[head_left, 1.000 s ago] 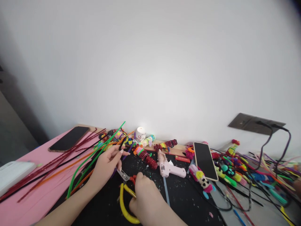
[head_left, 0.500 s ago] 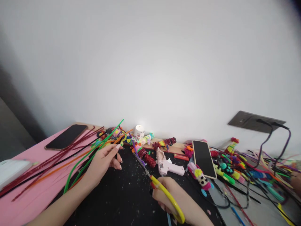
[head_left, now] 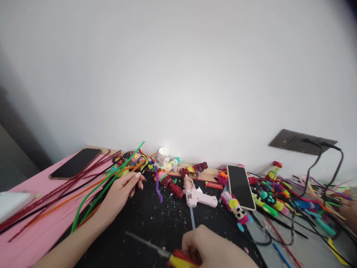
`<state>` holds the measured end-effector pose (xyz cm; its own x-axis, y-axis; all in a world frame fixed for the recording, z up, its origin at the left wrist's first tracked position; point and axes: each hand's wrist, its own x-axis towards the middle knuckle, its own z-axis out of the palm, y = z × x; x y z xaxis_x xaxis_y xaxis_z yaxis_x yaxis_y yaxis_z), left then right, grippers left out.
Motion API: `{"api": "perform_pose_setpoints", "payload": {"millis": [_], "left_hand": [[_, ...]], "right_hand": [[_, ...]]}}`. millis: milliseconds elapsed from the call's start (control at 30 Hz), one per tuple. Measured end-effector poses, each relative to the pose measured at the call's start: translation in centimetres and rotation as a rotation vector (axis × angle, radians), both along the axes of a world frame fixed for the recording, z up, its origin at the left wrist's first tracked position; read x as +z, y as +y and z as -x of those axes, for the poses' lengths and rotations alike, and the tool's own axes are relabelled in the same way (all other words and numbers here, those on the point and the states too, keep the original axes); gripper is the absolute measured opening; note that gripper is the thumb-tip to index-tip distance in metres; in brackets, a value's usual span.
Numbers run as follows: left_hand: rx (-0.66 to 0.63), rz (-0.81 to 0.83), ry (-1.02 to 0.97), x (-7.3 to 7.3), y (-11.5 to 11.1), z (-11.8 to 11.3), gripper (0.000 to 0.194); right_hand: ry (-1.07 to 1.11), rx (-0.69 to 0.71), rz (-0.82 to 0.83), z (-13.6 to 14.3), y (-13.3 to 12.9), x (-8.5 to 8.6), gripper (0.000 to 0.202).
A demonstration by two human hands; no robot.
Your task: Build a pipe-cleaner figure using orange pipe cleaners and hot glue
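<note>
My right hand [head_left: 208,247] grips scissors [head_left: 182,258] with yellow and red handles low in the view; their blades point left and are blurred. On the left, my left hand [head_left: 124,190] has its fingertips pinched together, and whatever lies between them is too small to make out. Close to its fingertips are orange pipe cleaners [head_left: 143,163] and a long green pipe cleaner [head_left: 133,157]. A purple pipe cleaner [head_left: 157,186] hangs down to the right of those fingers, beside a dark red tinsel figure [head_left: 174,188]. A pale pink glue gun [head_left: 200,197] lies beyond my right hand.
Dark red tinsel stems [head_left: 64,182] cross the pink board [head_left: 36,169] near a dark phone [head_left: 75,163]. A paper cup [head_left: 163,156] stands by the wall. Another phone [head_left: 241,186], a spotted pipe-cleaner figure [head_left: 237,210] and black cables [head_left: 308,175] are right. Another person's hand [head_left: 350,212] shows far right.
My right hand has drawn the scissors down and toward me, away from the purple pipe cleaner, which now hangs lower. My left hand stays pinched in nearly the same place.
</note>
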<state>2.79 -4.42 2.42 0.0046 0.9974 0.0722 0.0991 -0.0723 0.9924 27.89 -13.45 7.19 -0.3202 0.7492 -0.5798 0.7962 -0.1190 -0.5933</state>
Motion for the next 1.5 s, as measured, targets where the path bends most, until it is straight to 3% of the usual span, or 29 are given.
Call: {"api": "perform_pose_setpoints", "payload": {"millis": [133, 233, 367, 500, 567, 800, 967, 1033, 1167, 1267, 1433, 1500], "left_hand": [[-0.015, 0.059, -0.125, 0.6, -0.6, -0.2, 0.030], [-0.076, -0.020, 0.001, 1.3, -1.3, -0.8, 0.031], [-0.262, -0.054, 0.134, 1.3, -2.0, -2.2, 0.033], [-0.358, 0.097, 0.023, 0.3, -1.9, -3.0, 0.032], [-0.311, 0.088, 0.040, -0.1, -1.5, -2.7, 0.036], [0.090, -0.078, 0.198, 0.0, 0.8, 1.5, 0.030], [0.148, -0.212, 0.612, -0.1, 1.4, 2.8, 0.024], [0.145, -0.308, 0.664, 0.0, 1.4, 2.7, 0.025], [0.255, -0.464, 0.542, 0.8, 0.8, 2.3, 0.024], [0.235, -0.326, 0.359, 1.7, 0.2, 2.0, 0.025], [-0.077, 0.048, -0.160, 2.0, -1.0, 0.7, 0.027], [-0.191, 0.154, -0.245, 1.7, -1.6, -0.2, 0.026]], "right_hand": [[0.305, -0.196, -0.138, -1.4, -0.1, -0.5, 0.017], [0.475, -0.326, -0.291, -1.6, 0.4, -1.2, 0.022], [0.526, -0.393, -0.307, -1.2, 1.2, -2.1, 0.025], [0.551, -0.459, -0.338, -1.0, 1.4, -3.2, 0.024], [0.549, -0.496, -0.321, -1.1, 1.4, -3.4, 0.023], [0.505, -0.524, -0.249, -2.1, 1.7, -2.8, 0.020], [0.520, -0.510, -0.227, -1.8, 1.7, -2.9, 0.019], [0.528, -0.504, -0.220, -1.5, 1.5, -3.1, 0.018], [0.535, -0.509, -0.232, -0.9, 1.3, -3.3, 0.020], [0.549, -0.474, -0.203, -0.6, 1.2, -3.2, 0.025], [0.572, -0.433, -0.198, 0.5, 1.0, -3.4, 0.041], [0.586, -0.421, -0.213, 1.0, 0.8, -3.7, 0.050]]}}
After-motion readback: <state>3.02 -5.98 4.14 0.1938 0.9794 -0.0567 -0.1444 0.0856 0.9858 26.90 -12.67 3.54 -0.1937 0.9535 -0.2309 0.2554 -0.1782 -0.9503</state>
